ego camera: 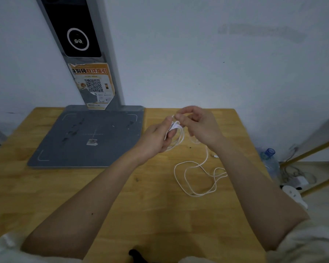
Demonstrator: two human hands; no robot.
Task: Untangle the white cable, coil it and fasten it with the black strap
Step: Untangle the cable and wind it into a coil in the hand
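White cable (197, 179), where does it sit?

— Part of it is bunched in loops in the left hand (156, 138), held above the wooden table (65, 196); the rest trails down past the right wrist and lies in loose, overlapping loops on the tabletop, nearer the person and to the right.

— How do the fingers of that hand lie?

— They are curled round the bundle of loops, with the thumb along the top. The strands hang out from under the palm towards the table.

— And the right hand (201, 128)?

— It is raised just beside the left one, thumb and forefinger drawn together in a pinch on a strand at the top of the bundle; the other fingers are bent loosely. The picture is a little blurred there, so the exact contact point cannot be told.

— Is the black strap visible?

— A small dark shape (136, 253) shows at the near edge of the table, partly cut off; whether it is the strap cannot be told.

— What else is around?

— A flat grey square plate (87, 137), scuffed and marked with white corner lines, lies on the left of the table, with a grey post (78, 54) rising from its far edge. The post carries a black panel with a white ring and a torn orange sticker (93, 84) bearing a QR code. Beyond the right edge a clear plastic bottle (269, 160) with a blue cap stands on the floor.

— And the surfaces?

— The table is pale, smooth wood; the cable is thin, round and limp.
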